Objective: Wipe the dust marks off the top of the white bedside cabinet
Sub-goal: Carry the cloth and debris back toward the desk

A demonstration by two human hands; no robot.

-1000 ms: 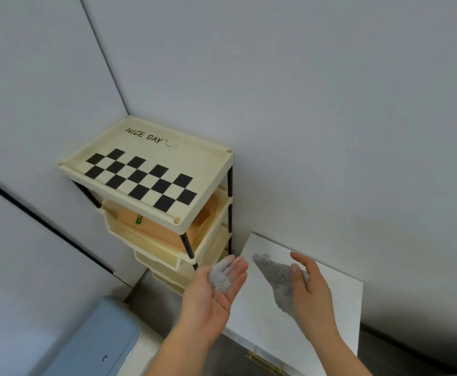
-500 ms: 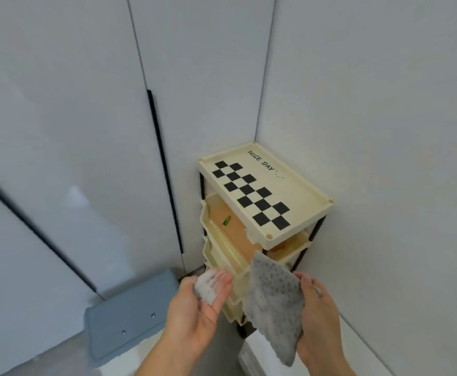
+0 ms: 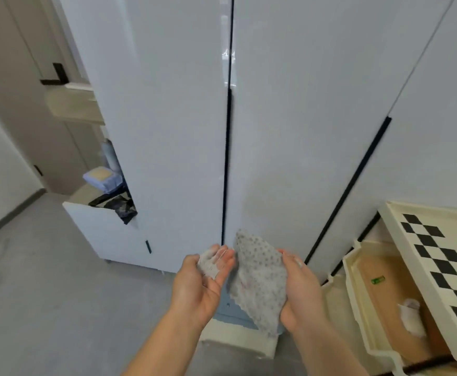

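Note:
My right hand (image 3: 302, 291) grips a grey dotted cloth (image 3: 258, 278) that hangs in front of me at waist height. My left hand (image 3: 201, 283) is cupped palm up beside it, with pale grey dust or lint (image 3: 212, 263) lying on the fingers. The two hands are close together, almost touching. The white bedside cabinet top is out of view.
White wardrobe doors (image 3: 289, 131) with black handle strips fill the view ahead. A cream tiered cart with a checkered top tray (image 3: 444, 256) stands at the right. A low white cabinet (image 3: 107, 229) with a black bag on it sits at the left. A blue-grey bin lid (image 3: 232, 313) lies below my hands.
My view has swung left, away from the bedside cabinet and cart toward the wardrobe. Both hands kept their hold and stayed together in front of me.

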